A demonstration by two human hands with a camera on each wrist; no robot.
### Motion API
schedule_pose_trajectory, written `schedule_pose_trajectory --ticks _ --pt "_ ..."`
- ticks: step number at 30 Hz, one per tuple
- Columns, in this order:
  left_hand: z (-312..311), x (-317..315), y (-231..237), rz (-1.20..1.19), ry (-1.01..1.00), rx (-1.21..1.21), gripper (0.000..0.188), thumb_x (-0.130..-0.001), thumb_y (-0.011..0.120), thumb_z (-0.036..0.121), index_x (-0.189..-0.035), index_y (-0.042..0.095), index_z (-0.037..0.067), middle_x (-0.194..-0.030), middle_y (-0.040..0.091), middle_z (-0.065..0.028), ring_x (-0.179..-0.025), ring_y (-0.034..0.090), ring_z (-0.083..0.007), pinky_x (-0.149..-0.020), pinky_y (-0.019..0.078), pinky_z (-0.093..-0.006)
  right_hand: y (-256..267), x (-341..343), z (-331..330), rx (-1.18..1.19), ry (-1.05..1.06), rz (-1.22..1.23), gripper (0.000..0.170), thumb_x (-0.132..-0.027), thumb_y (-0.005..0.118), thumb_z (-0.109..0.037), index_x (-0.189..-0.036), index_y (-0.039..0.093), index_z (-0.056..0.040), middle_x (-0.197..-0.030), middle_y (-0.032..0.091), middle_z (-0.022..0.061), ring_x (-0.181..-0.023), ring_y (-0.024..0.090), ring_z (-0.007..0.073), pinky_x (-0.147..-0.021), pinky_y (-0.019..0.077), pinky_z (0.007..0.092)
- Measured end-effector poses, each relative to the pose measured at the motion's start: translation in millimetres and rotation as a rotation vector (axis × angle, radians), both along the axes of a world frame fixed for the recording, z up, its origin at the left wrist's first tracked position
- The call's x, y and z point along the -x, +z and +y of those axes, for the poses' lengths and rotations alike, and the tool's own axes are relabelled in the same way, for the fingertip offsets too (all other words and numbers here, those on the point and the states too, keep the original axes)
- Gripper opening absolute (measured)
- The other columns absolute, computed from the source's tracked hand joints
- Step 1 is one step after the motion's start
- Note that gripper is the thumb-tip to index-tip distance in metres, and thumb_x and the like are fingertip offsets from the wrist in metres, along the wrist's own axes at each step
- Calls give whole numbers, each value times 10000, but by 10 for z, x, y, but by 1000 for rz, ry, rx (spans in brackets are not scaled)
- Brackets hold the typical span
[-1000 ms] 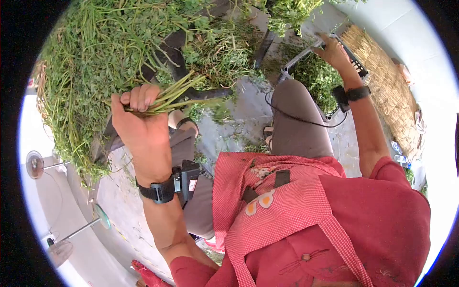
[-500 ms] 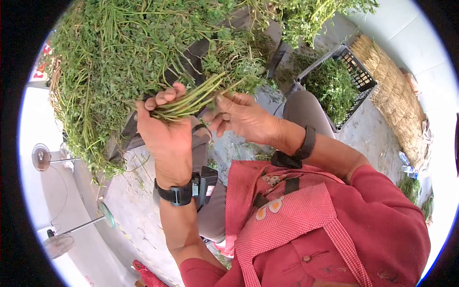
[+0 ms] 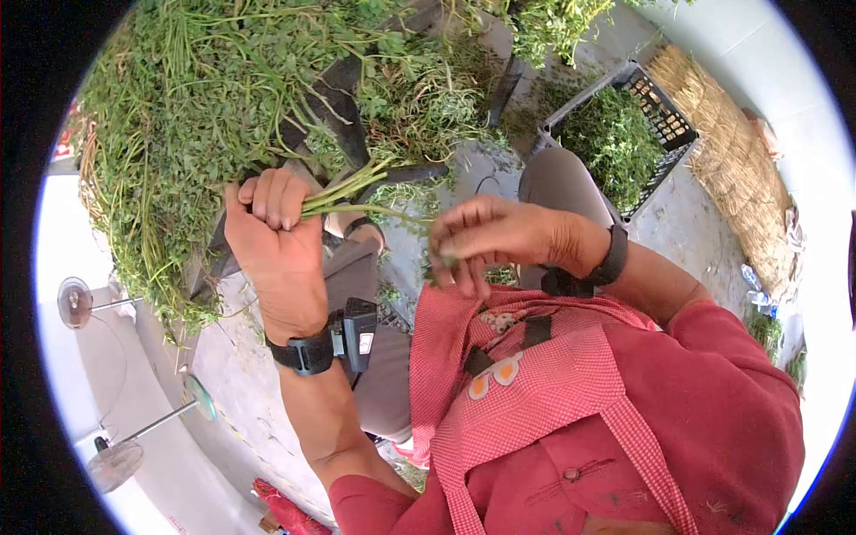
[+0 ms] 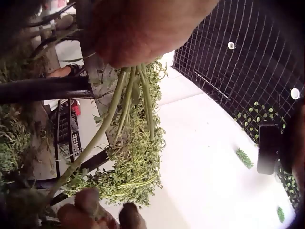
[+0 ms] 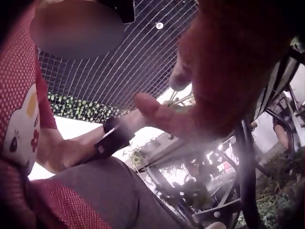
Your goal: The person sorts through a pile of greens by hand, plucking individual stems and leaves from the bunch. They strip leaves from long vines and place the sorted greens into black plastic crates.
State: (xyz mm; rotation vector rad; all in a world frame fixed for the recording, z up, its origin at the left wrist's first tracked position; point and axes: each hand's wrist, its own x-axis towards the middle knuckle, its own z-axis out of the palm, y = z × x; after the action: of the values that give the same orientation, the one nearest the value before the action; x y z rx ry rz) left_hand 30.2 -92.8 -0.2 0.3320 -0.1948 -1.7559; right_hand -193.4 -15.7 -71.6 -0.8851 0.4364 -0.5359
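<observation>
- Stem bunch (image 3: pixel 349 185), head view: the step in hand looks like sorting or trimming a handful, the left hand (image 3: pixel 276 218) steadying it and the right hand (image 3: pixel 499 239) busy at its loose end.
- Head view, as a judgement: the next move calls for a sure pinch on the long stem (image 3: pixel 401 216) that reaches out to the right, with the other stems held together.
- Head view, fingers: the left ones are clenched round the bunch, whose bare ends stick out to the right. The right ones are bent, just beside the long stem's tip; whether they pinch it I cannot tell. A heap of greens (image 3: pixel 196 134) lies to the far left; a crate (image 3: pixel 660 111) with greens stands to the far right, well apart from the bunch.
- Left wrist view: stems come out from under the gripping left hand, and one runs down towards blurred fingertips (image 4: pixel 86 202), apparently the right hand's; contact there is unclear.
- Right wrist view: the right hand is dark and close, the stems showing pale beyond its thumb. Its hold is again impossible to judge.
</observation>
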Motion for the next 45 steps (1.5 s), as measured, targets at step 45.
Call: schedule_pose_trajectory --ticks 45 --pt "25 22 147 -54 -154 130 438 -969 315 274 -557 263 135 -494 203 25 -401 166 -80 -362 150 -245 -236 13 80 -96 -4 -54 368 -886 556 -377 -733 584 -44 -526 461 -33 -385 350 40 -349 250 202"
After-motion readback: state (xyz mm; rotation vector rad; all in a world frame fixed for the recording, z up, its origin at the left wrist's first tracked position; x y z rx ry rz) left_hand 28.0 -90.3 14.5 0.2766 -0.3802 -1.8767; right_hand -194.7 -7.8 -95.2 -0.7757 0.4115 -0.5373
